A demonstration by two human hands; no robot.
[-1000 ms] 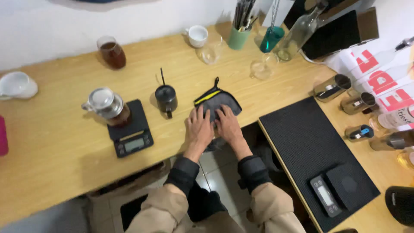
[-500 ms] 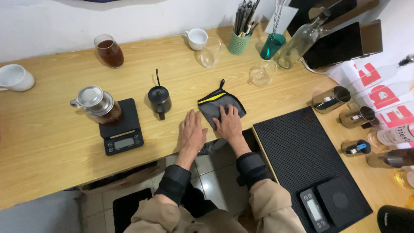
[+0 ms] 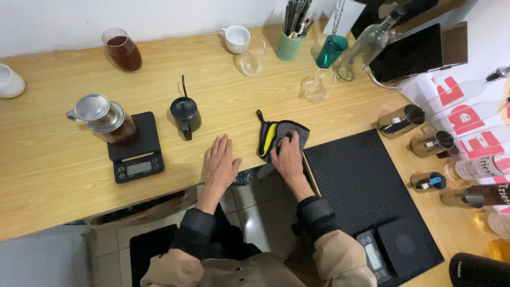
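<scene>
Before you runs the long light-wood bench (image 3: 223, 101), L-shaped, with its right wing carrying the black ribbed rubber mat (image 3: 356, 180). A small black digital scale (image 3: 396, 247) sits on the near end of that mat.

On the left part of the bench stands a second black digital scale (image 3: 135, 146), and on it a glass coffee server topped by a round metal dripper (image 3: 101, 117). Just right of that scale stands the small black pouring kettle with a thin spout (image 3: 185, 112).

Your left hand (image 3: 219, 163) lies flat on the bench edge, palm down, fingers spread and straight; its grip is open and holds nothing.

Your right hand (image 3: 288, 155) presses down on the folded grey cloth with a yellow stripe and black loop (image 3: 279, 135). The fingers are laid over the cloth's near right part (flat contact, not a closed grip). The cloth lies on the bench near its front edge, just left of the mat and well right of the kettle. The two hands are apart, with bare wood between them.

Along the back edge stand a glass of dark liquid (image 3: 122, 49), a white cup (image 3: 235, 38), an empty clear tumbler (image 3: 252, 56) and a green holder of utensils (image 3: 290, 42).
</scene>
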